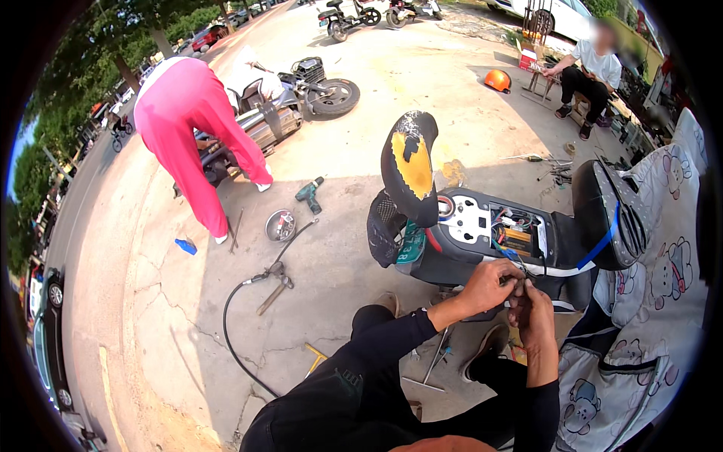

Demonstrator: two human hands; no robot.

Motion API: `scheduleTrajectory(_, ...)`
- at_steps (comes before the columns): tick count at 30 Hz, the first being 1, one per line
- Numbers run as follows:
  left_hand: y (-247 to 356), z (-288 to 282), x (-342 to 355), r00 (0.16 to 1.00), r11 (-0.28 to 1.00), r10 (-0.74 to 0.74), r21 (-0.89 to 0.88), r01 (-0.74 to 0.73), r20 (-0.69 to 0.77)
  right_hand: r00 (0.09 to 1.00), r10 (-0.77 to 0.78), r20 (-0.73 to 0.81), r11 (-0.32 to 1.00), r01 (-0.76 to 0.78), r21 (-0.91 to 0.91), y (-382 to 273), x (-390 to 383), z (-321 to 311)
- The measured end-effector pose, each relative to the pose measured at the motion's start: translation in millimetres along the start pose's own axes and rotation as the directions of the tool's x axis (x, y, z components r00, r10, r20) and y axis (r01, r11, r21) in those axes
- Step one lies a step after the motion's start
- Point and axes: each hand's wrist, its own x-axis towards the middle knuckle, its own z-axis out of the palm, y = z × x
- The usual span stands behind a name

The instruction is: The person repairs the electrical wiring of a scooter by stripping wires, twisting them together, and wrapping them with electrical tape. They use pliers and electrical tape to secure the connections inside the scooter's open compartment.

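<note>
My left hand [489,286] and my right hand [533,313] meet at the side of an electric scooter. Both have their fingers pinched together around thin wires [514,255] that run down from its open compartment; the wire ends are hidden by my fingers. Inside that compartment sit more wiring and a gold-coloured box [517,241]. The scooter's seat [409,166] is tipped up on the left, its cover torn to yellow foam. A white metal plate [463,220] lies beside the compartment. The dark padded backrest [602,215] has a blue strap [600,241] across it.
On the concrete to the left lie a cordless drill [309,194], a metal bowl [281,225], a hammer [275,294] and a black hose [228,324]. A T-handle tool [425,377] is near my feet. A person in pink trousers [184,113] bends over a toppled motorbike; another person [591,71] sits back right.
</note>
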Motion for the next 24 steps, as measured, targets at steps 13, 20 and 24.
scheduleTrajectory(13,-27.7,12.3,-1.1,0.995,0.995,0.077,-0.055,-0.081,-0.068,0.470,-0.648,0.599,-0.454,0.393,-0.800,28.1,33.5,-45.9)
scheduleTrajectory(20,4.8,15.8,-1.3,0.996,0.991,0.082,-0.109,-0.077,0.043,0.915,-0.392,-0.094,0.670,0.214,-0.710,7.5,5.0,-29.4)
scheduleTrajectory(24,22.4,6.8,7.8,0.986,0.980,-0.115,-0.149,0.133,0.122,0.905,0.373,-0.206,0.873,-0.267,0.407,-12.7,-8.9,-2.4)
